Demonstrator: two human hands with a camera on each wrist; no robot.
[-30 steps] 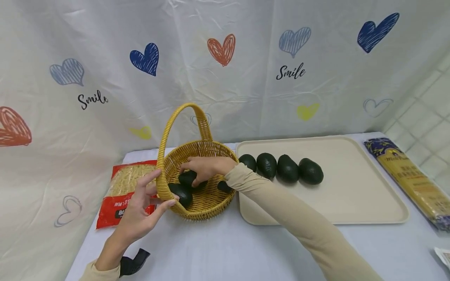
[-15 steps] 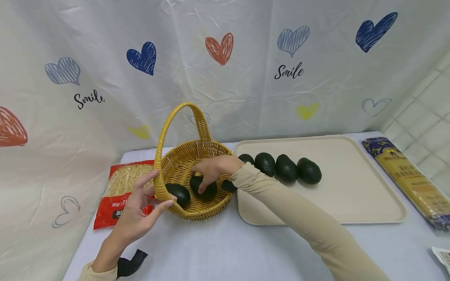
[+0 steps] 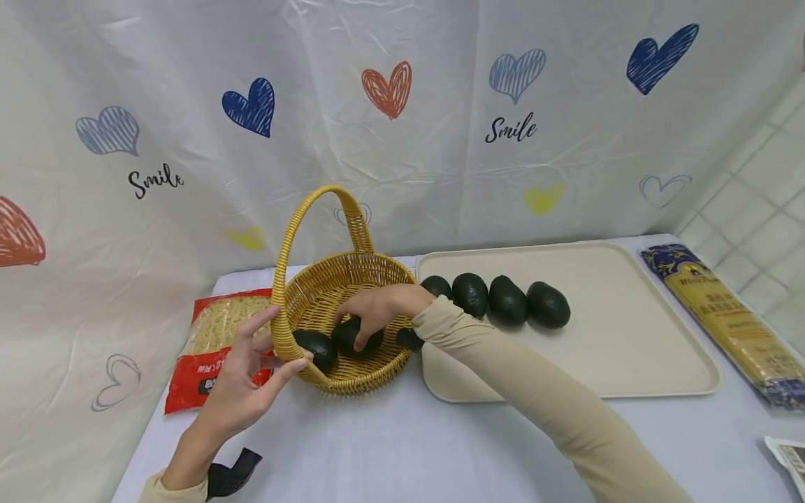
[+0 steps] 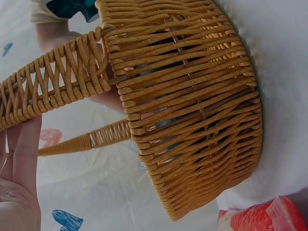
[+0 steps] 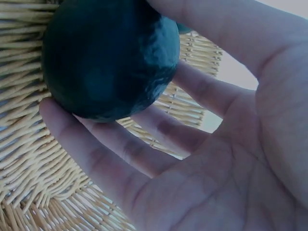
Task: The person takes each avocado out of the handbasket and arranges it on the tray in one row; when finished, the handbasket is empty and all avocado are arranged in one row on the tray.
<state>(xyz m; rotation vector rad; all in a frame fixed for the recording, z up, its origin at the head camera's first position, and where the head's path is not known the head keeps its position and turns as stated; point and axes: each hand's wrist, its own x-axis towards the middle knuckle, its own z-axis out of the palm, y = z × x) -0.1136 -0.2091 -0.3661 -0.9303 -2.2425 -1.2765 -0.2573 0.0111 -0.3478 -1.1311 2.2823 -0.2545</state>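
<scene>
While the thumb and fingers of the right hand curl round one avocado, that fruit sits low inside the wicker basket, over its woven floor; the thumb lies on one side of it and the fingers spread beneath the other. The left hand holds the basket handle near the basket's front-left rim, thumb on the near side and fingers passing behind the wrapped band. A second avocado lies within the basket, between the gripped fruit and the foot of the handle. A black strap hangs at the left wrist, in front of the basket and to its left. Just left of the basket, a red pasta bag lies flat. Just right of the basket is a beige tray, and four avocados stand in a row on its basket side, the nearest partly covered by the right arm. Well to the basket's right, past the tray, lies a long yellow-and-purple packet. Behind the basket hangs a white curtain printed with hearts and "Smile".
</scene>
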